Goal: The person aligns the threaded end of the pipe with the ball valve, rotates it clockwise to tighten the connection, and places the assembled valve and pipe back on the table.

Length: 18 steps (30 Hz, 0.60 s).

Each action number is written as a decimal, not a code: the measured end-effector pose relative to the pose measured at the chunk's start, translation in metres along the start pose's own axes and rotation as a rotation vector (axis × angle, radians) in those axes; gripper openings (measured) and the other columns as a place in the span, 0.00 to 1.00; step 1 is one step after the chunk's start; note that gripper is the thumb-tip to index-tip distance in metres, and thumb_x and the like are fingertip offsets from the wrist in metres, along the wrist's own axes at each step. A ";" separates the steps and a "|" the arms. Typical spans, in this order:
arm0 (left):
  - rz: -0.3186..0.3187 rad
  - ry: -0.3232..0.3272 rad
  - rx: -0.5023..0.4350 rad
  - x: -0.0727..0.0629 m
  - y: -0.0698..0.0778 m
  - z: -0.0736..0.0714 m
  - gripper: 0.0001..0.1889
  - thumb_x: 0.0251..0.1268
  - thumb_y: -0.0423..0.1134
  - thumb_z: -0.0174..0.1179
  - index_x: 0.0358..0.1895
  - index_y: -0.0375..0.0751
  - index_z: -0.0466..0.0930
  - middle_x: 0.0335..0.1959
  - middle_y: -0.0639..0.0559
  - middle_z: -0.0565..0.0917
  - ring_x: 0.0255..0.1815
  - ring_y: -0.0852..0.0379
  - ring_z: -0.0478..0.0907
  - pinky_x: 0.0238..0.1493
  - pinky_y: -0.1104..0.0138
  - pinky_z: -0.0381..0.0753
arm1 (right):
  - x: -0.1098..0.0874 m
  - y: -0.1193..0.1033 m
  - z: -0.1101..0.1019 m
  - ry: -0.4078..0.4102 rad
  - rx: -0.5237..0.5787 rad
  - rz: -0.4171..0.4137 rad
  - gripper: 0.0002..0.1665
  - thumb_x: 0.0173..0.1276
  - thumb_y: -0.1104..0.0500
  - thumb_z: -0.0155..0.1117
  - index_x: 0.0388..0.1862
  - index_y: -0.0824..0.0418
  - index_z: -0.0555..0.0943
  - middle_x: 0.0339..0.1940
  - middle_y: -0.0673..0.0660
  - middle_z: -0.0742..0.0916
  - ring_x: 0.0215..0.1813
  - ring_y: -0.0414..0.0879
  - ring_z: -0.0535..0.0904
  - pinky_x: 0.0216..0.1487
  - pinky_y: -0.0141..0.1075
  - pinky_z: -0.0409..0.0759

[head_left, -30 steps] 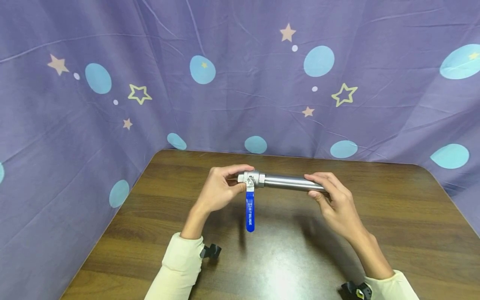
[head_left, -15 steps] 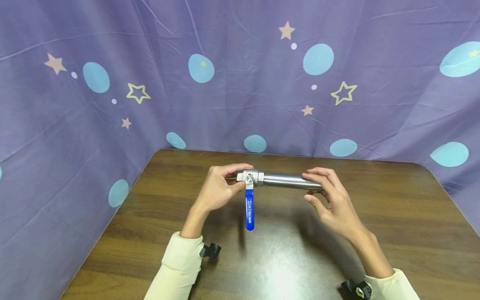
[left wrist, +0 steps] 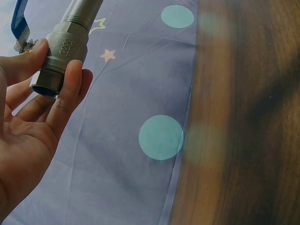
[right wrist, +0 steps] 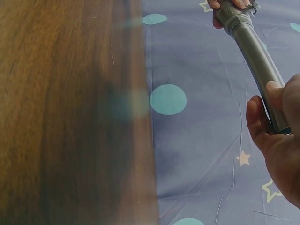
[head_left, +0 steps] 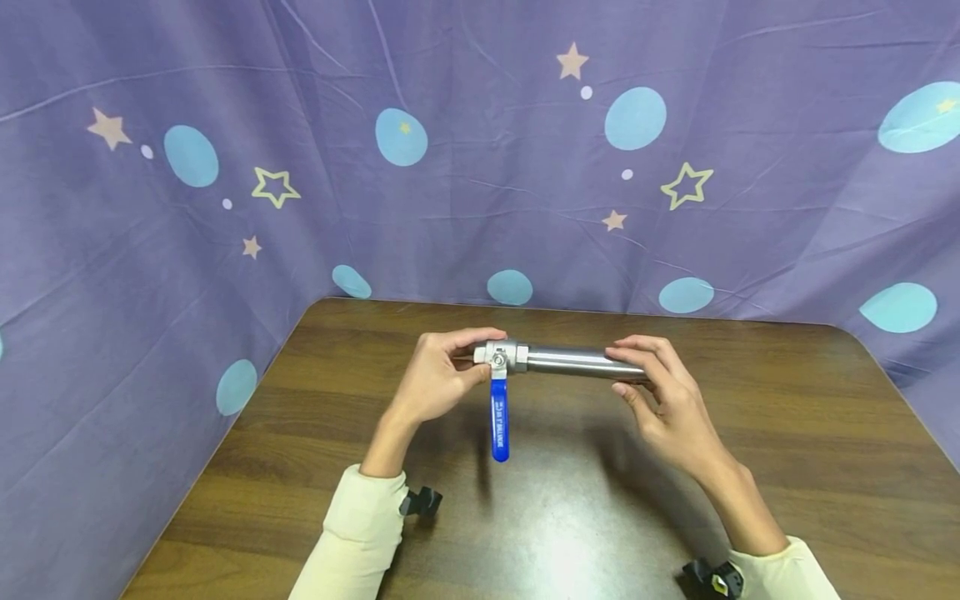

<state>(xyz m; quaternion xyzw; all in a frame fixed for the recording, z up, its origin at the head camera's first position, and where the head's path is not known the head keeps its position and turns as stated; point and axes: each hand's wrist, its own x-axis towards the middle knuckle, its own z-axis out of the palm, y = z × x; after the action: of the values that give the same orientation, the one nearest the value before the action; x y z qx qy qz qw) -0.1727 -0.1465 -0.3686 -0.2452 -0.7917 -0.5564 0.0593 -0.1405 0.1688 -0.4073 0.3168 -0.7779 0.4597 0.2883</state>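
Observation:
A silver ball valve (head_left: 507, 355) with a blue lever handle (head_left: 500, 421) is joined at its right end to a smooth steel pipe (head_left: 570, 362). My left hand (head_left: 438, 375) pinches the valve body between thumb and fingers, and the lever hangs toward me. In the left wrist view the open threaded end of the valve (left wrist: 47, 83) faces the palm. At the pipe's far end my right hand (head_left: 671, 404) grips it, thumb below and fingers over the top. The right wrist view shows the pipe (right wrist: 260, 61) running from that hand up to the valve. Both pieces are held above the table.
A brown wooden table (head_left: 300, 517) lies beneath the hands, with their shadows on it. Behind and to the left hangs a purple curtain (head_left: 465, 217) with stars and blue dots. A black wrist mount (head_left: 422, 502) sits at the left cuff.
The right thumb moved slightly off the pipe half a second ago and is now back nearer to it; the right fingers shifted a little along the pipe. The left hand stays on the valve.

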 end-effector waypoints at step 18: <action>-0.011 -0.013 0.009 0.000 -0.001 -0.001 0.24 0.57 0.19 0.68 0.60 0.33 0.88 0.52 0.35 0.92 0.39 0.50 0.89 0.39 0.70 0.91 | -0.002 0.002 0.000 0.011 -0.043 0.034 0.30 0.57 0.82 0.74 0.59 0.67 0.86 0.56 0.63 0.86 0.56 0.32 0.81 0.52 0.16 0.81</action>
<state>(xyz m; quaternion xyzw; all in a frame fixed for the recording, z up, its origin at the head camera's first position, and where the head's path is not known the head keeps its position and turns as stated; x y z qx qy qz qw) -0.1730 -0.1473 -0.3693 -0.2441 -0.7959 -0.5516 0.0521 -0.1408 0.1706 -0.4099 0.2947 -0.7913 0.4497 0.2912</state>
